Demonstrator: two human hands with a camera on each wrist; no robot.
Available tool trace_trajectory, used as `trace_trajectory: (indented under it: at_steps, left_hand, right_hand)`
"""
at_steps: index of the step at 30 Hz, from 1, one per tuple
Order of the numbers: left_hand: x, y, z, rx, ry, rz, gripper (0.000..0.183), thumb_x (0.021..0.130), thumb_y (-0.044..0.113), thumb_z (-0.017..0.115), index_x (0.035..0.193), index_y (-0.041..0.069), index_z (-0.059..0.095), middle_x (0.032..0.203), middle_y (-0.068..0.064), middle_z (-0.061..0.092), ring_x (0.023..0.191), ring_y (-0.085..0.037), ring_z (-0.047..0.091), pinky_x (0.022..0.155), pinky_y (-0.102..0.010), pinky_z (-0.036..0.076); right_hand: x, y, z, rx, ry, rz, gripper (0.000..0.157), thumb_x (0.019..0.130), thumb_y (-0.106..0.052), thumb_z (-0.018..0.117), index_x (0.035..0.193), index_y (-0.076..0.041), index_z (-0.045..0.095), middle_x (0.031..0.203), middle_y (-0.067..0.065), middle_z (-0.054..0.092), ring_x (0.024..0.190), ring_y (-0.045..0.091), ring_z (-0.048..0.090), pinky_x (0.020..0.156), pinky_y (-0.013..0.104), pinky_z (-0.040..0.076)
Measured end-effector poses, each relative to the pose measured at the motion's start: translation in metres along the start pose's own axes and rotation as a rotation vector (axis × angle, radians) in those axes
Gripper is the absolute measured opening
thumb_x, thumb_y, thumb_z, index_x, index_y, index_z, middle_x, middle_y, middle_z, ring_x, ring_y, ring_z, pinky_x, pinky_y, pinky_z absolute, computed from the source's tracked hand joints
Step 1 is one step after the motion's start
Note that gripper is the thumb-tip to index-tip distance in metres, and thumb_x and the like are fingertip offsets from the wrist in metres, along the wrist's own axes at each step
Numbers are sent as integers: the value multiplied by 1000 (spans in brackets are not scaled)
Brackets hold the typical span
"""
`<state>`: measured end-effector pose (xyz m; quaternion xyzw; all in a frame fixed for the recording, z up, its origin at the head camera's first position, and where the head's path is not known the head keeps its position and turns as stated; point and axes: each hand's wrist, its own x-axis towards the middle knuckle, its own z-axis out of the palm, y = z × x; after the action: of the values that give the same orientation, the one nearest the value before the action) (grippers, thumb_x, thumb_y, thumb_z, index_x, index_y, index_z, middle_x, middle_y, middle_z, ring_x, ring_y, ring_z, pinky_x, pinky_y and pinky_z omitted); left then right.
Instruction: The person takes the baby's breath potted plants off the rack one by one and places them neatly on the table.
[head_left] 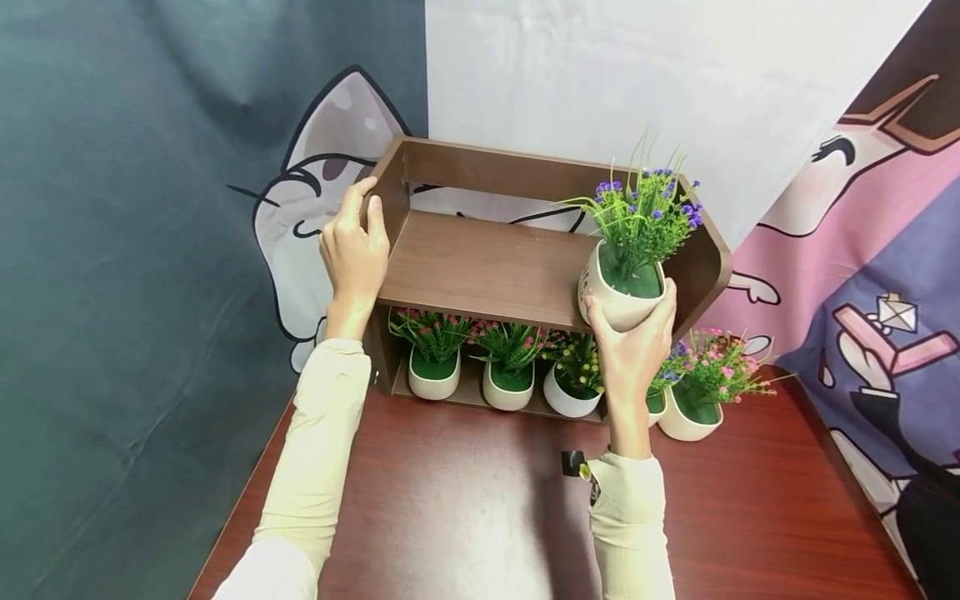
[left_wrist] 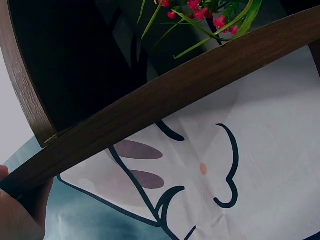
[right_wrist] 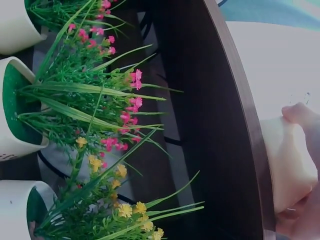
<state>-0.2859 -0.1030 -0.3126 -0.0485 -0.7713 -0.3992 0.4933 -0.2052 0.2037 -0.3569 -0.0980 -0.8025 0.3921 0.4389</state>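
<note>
Brown, wood-grained shelf [head_left: 487, 262] of two tiers, with a cream flowerpot [head_left: 617, 310] held at the right end of its upper tier; clock positions refer to each view's own face. Head view: only here do the flowerpot's purple flowers [head_left: 657, 214] appear, toward 2 o'clock, as do two plants beside the shelf at 4 o'clock, a blue-flowered plant [head_left: 655, 406] partly behind the right arm and an outer pink-flowered plant [head_left: 692, 418]. Right-wrist view: the lower tier is seen closely, with the red-flowered plant [head_left: 433, 379], the middle pink-flowered plant [head_left: 510, 389] and the yellow-flowered plant [head_left: 572, 398] ranged from 10 to 8 o'clock; the flowerpot lies between 3 and 4, and whether its base touches the board cannot be told. Left-wrist view: a panel edge runs from 8 to 2 o'clock, with red blossoms just past 12.

The worktop [head_left: 465, 500] is reddish-brown, with a pale reflection at 6 o'clock. A teal curtain [head_left: 135, 292] hangs at 9, white cloth [head_left: 637, 75] at 1, and cartoon-printed cloth [head_left: 772, 292] at 3.

Pale yellow sleeves enter from 7 and 5 o'clock. The right hand [head_left: 633, 354] grips the flowerpot from the front, thumb and fingers curved and spread across its width. The left hand [head_left: 354, 250], at 10 o'clock, grips the shelf's left side panel between thumb and bent fingers.
</note>
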Motion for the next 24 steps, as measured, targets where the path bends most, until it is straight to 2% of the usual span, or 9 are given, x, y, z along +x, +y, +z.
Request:
trace_trajectory:
  at_steps: [5, 11, 16, 24]
  left_hand:
    - [0, -1, -1, 8, -15, -11, 27, 96, 20, 49, 117, 13, 64, 67, -17, 62, 49, -20, 34, 53, -38, 28]
    - [0, -1, 0, -2, -13, -4, 27, 96, 20, 50, 117, 11, 64, 70, -16, 63, 49, -20, 32, 53, -38, 27]
    - [-1, 2, 3, -10, -34, -29, 27, 97, 21, 49, 118, 14, 64, 87, -14, 68, 51, -24, 37, 56, -40, 32]
    - [-5, 2, 7, -18, -74, 1, 29, 97, 23, 48, 119, 11, 63, 74, -17, 64, 49, -25, 37, 54, -39, 31]
  right_hand:
    - [-7, -2, -6, 9, -3, 12, 95, 65, -48, 78, 141, -9, 37, 139, 5, 42, 120, 18, 44, 95, 43, 35]
    - [-13, -3, -14, 14, 30, -32, 92, 65, -45, 80, 139, -7, 40, 136, 5, 46, 119, 16, 46, 95, 39, 36]
    - [-17, -2, -24, 29, 52, -47, 87, 63, -40, 83, 137, -13, 45, 133, 0, 49, 116, 15, 48, 95, 38, 36]
    - [-29, 4, -38, 22, 86, -108, 85, 63, -38, 83, 136, -15, 47, 129, 3, 53, 111, 20, 53, 89, 42, 39]
